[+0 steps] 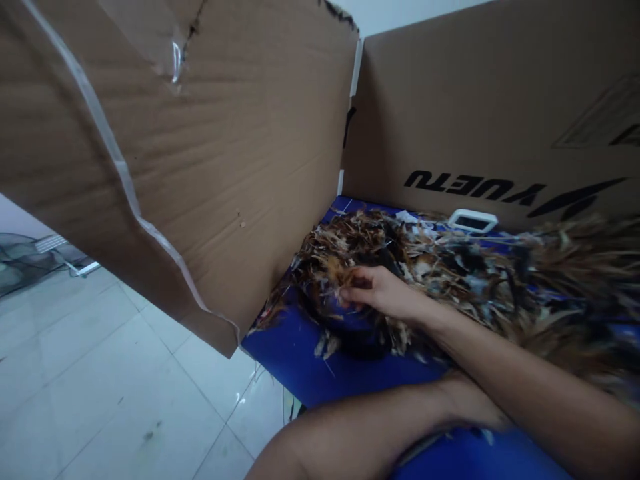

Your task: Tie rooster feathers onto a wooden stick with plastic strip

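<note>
Nearest the camera, two bare forearms cross at the lower right, the right one passing over the left. The right hand (381,291) reaches toward the middle, its thumb and fingers pinched together on a small tuft of brown feathers (337,272). The left hand (473,405) lies low, partly covered by the right forearm and blurred; whether it is open or closed cannot be told. The tuft is held just above the front left part of a wide, loose heap of feathers (445,263), brown, black and pale, which spreads over a blue worktop (303,363) and blurs toward the right edge. A tall cardboard panel (240,147) fills the left side, closing off the worktop there; a whitish strip (123,173) runs down it and clear tape shines near its top. A second cardboard panel (400,127), with upside-down black lettering, stands along the back and meets the first in a corner behind the heap. At its foot sits a white device with a dark screen (473,221), near some white scraps (407,217) among the feathers. Below the left panel shows a pale tiled floor (125,393), with dark mesh (17,257) at the far left.
</note>
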Demonstrator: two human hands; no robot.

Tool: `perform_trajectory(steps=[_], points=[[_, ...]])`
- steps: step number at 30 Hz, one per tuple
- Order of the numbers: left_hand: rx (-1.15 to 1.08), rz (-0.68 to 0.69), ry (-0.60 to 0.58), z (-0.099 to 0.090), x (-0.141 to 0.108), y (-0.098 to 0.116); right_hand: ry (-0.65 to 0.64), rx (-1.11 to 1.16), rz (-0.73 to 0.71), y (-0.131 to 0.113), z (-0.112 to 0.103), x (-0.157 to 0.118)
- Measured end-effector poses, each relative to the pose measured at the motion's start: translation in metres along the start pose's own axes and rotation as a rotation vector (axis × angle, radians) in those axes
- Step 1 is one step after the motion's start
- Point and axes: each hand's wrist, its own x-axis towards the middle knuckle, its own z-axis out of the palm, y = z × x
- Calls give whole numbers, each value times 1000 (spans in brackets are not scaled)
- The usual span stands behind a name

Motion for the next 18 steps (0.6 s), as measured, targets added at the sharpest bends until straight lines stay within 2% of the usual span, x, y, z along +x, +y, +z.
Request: perform_trajectory(steps=[3, 6, 8, 11, 14, 18], points=[[-31, -8, 38, -1, -4, 1, 99, 215, 71, -5, -9, -10], [-58, -5, 153, 0, -6, 0, 180, 342, 75, -7, -21, -26], [-78, -56, 227, 3, -6, -3, 231, 386, 82, -6, -32, -43], [-166, -147, 323, 7, -4, -9, 355, 400, 138, -4, -53, -77], [-297, -171, 371, 11, -4, -13, 488, 357, 214, 1, -73, -116], [-342, -240, 399, 11, -7, -9, 616, 325, 312, 16, -83, -159]])
